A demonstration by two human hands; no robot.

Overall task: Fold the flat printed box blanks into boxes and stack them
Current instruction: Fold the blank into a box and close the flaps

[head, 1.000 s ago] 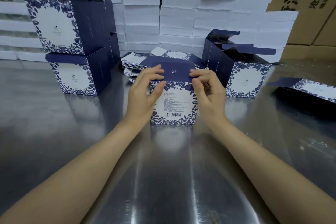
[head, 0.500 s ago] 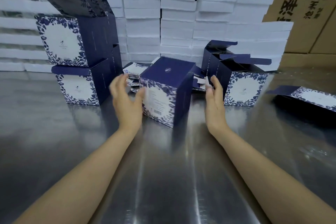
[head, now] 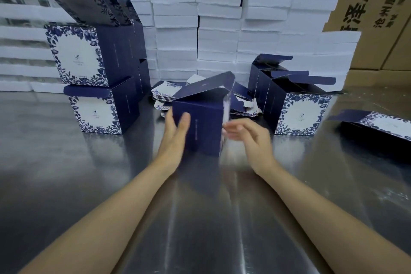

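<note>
Blur hides whether right hand touches the box.

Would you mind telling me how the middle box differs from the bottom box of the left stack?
The middle box shows a plain navy side; the bottom box its white floral front. The left hand touches the middle box; the bottom box carries another box. Both are navy.

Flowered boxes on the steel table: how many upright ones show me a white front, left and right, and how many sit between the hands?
Stacked boxes at left: 2
Standing box at right: 1
Box between left hand and right hand: 1
Total: 4
</note>
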